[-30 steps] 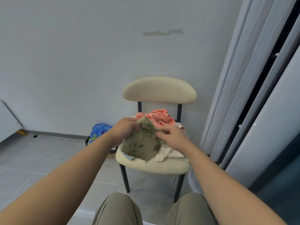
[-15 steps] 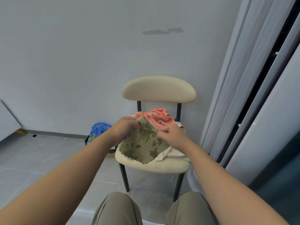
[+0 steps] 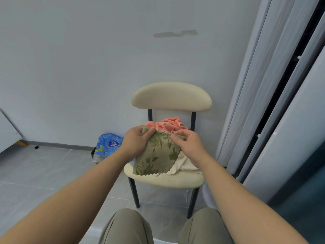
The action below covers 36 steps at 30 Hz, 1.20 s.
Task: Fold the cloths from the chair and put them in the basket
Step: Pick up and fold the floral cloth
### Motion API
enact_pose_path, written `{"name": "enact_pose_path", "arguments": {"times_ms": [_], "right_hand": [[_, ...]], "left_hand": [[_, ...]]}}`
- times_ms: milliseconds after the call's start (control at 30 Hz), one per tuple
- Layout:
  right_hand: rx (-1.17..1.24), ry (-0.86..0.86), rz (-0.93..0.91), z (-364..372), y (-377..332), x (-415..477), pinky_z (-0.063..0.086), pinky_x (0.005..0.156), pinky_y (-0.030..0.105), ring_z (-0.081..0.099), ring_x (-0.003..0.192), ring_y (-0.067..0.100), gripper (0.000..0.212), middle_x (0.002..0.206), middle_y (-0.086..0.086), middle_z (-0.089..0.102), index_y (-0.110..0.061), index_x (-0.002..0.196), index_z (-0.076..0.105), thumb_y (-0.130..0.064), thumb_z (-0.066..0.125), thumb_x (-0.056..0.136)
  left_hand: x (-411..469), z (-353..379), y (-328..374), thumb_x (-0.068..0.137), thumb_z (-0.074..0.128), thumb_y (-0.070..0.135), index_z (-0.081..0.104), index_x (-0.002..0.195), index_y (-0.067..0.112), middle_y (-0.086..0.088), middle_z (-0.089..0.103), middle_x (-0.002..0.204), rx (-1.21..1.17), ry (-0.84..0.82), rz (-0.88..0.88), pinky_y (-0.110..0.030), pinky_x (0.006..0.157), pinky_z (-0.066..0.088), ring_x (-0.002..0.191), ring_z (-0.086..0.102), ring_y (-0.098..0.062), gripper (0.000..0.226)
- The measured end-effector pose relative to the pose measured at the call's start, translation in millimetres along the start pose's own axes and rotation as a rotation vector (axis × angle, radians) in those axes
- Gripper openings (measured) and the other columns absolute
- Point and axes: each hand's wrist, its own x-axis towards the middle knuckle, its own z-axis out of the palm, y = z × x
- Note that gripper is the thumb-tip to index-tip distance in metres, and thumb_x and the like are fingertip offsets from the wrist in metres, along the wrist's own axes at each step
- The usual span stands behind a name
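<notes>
Olive-green floral cloth (image 3: 156,155) hangs spread between your two hands in front of the chair (image 3: 171,97), its zigzag-cut lower edge draped over the front of the cream seat. Your left hand (image 3: 136,143) grips the cloth's top left corner, thumb over the fabric and fingers curled behind it. Your right hand (image 3: 189,147) pinches the top right corner between thumb and forefinger, the other fingers loosely bent. The printed face of the cloth is turned towards you.

Behind it, at the back of the chair seat, a coral-pink cloth (image 3: 168,125) lies heaped between the two dark backrest posts. A cream cloth (image 3: 184,164) sits crumpled on the right side of the seat, below your right hand and partly under the floral cloth.

To the left of the chair, on the tiled floor (image 3: 44,169), a blue plastic bag (image 3: 109,143) rests on a dark container (image 3: 94,154). That may be the basket, though too little of it shows to be sure.

The chair stands close to a pale wall (image 3: 88,67), with grey sliding panels (image 3: 263,85) to its right. Your knees (image 3: 130,224), in khaki trousers, show just in front of the chair legs.
</notes>
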Motion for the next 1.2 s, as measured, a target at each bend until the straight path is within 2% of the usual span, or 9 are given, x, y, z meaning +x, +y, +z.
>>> {"name": "enact_pose_path", "arguments": {"times_ms": [100,200,367,500,600,733,1000,1100,1200], "right_hand": [[0.345,0.093,0.165,10,-2,-5,0.059,0.073,0.036,0.074,0.099,0.026,0.027,0.113,0.012,0.075,-0.012,0.109,0.065,-0.024,0.079,0.089],[0.596,-0.066,0.383,18,-5,-16,0.058,0.084,0.041,0.073,0.106,0.026,0.039,0.116,0.011,0.075,-0.014,0.121,0.07,-0.039,0.073,0.091],[0.479,-0.074,0.383,24,5,-18,0.059,0.088,0.04,0.073,0.106,0.024,0.031,0.113,0.005,0.077,-0.02,0.122,0.07,-0.035,0.071,0.095],[0.089,0.125,0.144,24,7,-9,0.059,0.092,0.044,0.07,0.102,0.016,0.023,0.109,-0.006,0.074,-0.029,0.114,0.067,-0.043,0.064,0.097],[-0.155,0.163,0.01,23,5,-9,0.054,0.094,0.038,0.064,0.106,0.014,0.021,0.111,-0.01,0.069,-0.03,0.117,0.059,-0.044,0.057,0.101],[-0.234,0.221,-0.075,25,1,-12,0.045,0.087,0.03,0.06,0.107,0.014,0.03,0.105,-0.016,0.06,-0.024,0.13,0.055,-0.041,0.048,0.106],[-0.25,0.254,0.004,24,1,-12,0.039,0.086,0.026,0.057,0.111,0.017,0.038,0.108,-0.01,0.055,-0.017,0.137,0.054,-0.039,0.045,0.107],[-0.28,0.192,0.074,23,8,-10,0.041,0.088,0.029,0.058,0.119,0.025,0.039,0.124,0.002,0.064,-0.017,0.135,0.055,-0.04,0.049,0.105],[-0.303,0.156,0.141,20,15,-6,0.041,0.088,0.03,0.058,0.121,0.027,0.039,0.128,0.005,0.064,-0.014,0.134,0.055,-0.039,0.051,0.104]], "left_hand": [[-2,5,1,0.095,0.065,0.052,0.069,0.078,0.009,-0.005,0.074,0.076,0.001,0.066,0.003,-0.049,0.082,0.06,0.078,0.071,-0.023,0.047],[-3,10,3,0.096,0.064,0.051,0.071,0.076,0.016,-0.001,0.075,0.075,-0.038,0.098,0.003,-0.05,0.082,0.06,0.079,0.072,-0.024,0.041],[-9,13,6,0.095,0.065,0.051,0.07,0.082,0.009,-0.003,0.075,0.079,-0.182,0.122,-0.16,-0.048,0.083,0.061,0.08,0.072,-0.021,0.045],[-18,12,3,0.095,0.07,0.041,0.073,0.114,0.008,-0.011,0.078,0.107,-0.651,-0.215,-0.576,-0.044,0.088,0.059,0.102,0.074,-0.028,0.038],[-21,22,-8,0.099,0.066,0.03,0.072,0.112,0.009,-0.007,0.079,0.101,-0.499,-0.04,-0.443,-0.035,0.075,0.06,0.094,0.075,-0.023,0.025],[-24,29,-12,0.101,0.058,0.04,0.07,0.097,0.021,0.001,0.074,0.091,-0.101,0.172,-0.119,-0.037,0.082,0.056,0.09,0.069,-0.017,0.023],[-21,32,-14,0.1,0.058,0.044,0.067,0.1,0.017,0.003,0.07,0.087,0.073,0.181,-0.11,-0.033,0.075,0.047,0.091,0.067,-0.02,0.029],[-27,30,-7,0.095,0.067,0.04,0.056,0.124,0.015,0.006,0.064,0.098,-0.002,0.12,-0.231,-0.025,0.067,0.046,0.097,0.065,-0.018,0.04],[-31,24,-7,0.087,0.075,0.02,0.023,0.157,0.041,0.007,0.06,0.111,-0.013,-0.064,-0.162,-0.018,0.067,0.051,0.091,0.063,-0.012,0.09]]}}
